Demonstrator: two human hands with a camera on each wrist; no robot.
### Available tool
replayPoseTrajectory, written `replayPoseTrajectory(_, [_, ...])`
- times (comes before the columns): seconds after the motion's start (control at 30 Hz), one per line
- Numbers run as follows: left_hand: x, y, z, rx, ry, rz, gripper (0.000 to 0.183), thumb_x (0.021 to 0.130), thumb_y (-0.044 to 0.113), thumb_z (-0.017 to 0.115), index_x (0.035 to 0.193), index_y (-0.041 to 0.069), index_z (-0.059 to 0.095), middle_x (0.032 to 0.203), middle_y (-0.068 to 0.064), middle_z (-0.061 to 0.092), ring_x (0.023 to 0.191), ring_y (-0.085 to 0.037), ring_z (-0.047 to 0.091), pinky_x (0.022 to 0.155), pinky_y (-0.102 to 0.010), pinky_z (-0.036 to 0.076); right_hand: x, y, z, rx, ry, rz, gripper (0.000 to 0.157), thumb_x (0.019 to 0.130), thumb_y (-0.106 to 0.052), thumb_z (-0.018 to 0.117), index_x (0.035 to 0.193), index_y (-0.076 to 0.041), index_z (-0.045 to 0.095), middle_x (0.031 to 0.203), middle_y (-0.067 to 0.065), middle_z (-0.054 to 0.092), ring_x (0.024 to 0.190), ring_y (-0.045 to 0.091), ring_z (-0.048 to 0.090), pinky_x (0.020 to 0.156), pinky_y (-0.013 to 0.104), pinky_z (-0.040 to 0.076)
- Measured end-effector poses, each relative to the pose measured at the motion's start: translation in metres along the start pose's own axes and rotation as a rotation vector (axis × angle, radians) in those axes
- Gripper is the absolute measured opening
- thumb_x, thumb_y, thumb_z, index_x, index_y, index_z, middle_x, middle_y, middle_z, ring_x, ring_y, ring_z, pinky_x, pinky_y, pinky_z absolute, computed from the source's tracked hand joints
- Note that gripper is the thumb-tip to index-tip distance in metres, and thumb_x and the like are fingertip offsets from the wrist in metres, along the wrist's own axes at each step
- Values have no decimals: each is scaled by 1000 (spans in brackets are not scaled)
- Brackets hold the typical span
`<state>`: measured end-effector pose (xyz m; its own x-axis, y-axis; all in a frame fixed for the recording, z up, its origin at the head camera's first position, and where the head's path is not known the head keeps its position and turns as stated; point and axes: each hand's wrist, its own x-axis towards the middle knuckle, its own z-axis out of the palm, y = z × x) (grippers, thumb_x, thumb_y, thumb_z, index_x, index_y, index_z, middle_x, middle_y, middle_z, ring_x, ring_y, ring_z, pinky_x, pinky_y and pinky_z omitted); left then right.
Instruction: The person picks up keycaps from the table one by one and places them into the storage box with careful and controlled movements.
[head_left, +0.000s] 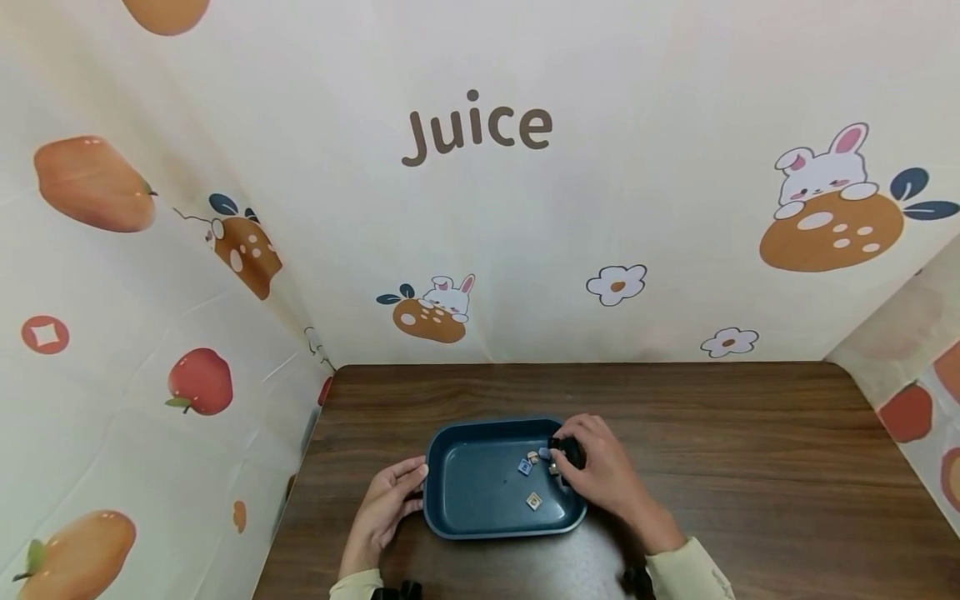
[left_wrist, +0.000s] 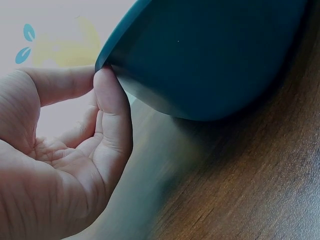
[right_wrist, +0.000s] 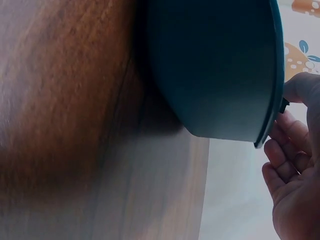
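Note:
A dark teal tray sits on the wooden table. My left hand pinches its left rim between thumb and fingers; the left wrist view shows the thumb pressed to the rim. Over the tray's right end, my right hand grips a small black object, mostly covered by the fingers; I cannot tell its kind. Small square pieces lie below and beside those fingers, among them a blue one and a beige one. In the right wrist view only a black corner of the held object shows above the rim.
The brown wooden table extends around the tray. A printed white cloth with fruit and rabbits rises behind the table and at both sides. Dark wrist gear shows at the right cuff.

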<state>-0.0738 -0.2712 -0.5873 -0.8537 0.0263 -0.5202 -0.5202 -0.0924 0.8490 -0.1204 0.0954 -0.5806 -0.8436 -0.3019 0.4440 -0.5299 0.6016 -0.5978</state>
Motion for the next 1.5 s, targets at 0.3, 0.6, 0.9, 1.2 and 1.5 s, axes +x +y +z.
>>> replayPoseTrajectory(0.3, [0,0,0,-3,-8,3,61,106,23,66,152,-9,45,103,4,75,92,-7,67,71,-22,59,-2,-4,6,-7,-9,-23,23,82,-13,90,98,-15,74,107,-4,70,101,11,61,85,34,57])
replayPoseTrajectory(0.6, [-1,0,1,-3,-2,3,60,105,23,66,152,-9,45,103,5,75,92,-7,67,71,-22,58,-6,-6,11,-19,-42,-17,22,84,-17,89,100,-16,75,109,-4,70,103,11,61,86,34,59])
replayPoseTrajectory(0.9, [-1,-1,0,2,-6,7,61,105,23,67,152,-10,45,102,5,74,92,-8,66,72,-22,58,-8,-6,12,-25,-70,-6,21,85,-20,89,101,-16,75,110,-4,70,105,11,61,87,34,58])
replayPoseTrajectory(1.2, [0,-2,-1,-2,-10,12,61,105,22,66,152,-10,44,102,5,75,92,-7,67,72,-22,58,-8,-5,14,-46,-59,-43,21,85,-20,88,100,-17,75,108,-5,69,103,10,60,86,34,57])
replayPoseTrajectory(1.5, [0,-2,0,-6,2,12,60,106,22,66,152,-10,45,102,4,75,92,-7,67,71,-22,59,-9,-5,16,-96,-72,-50,22,83,-22,89,99,-18,75,109,-5,69,104,10,60,87,35,58])
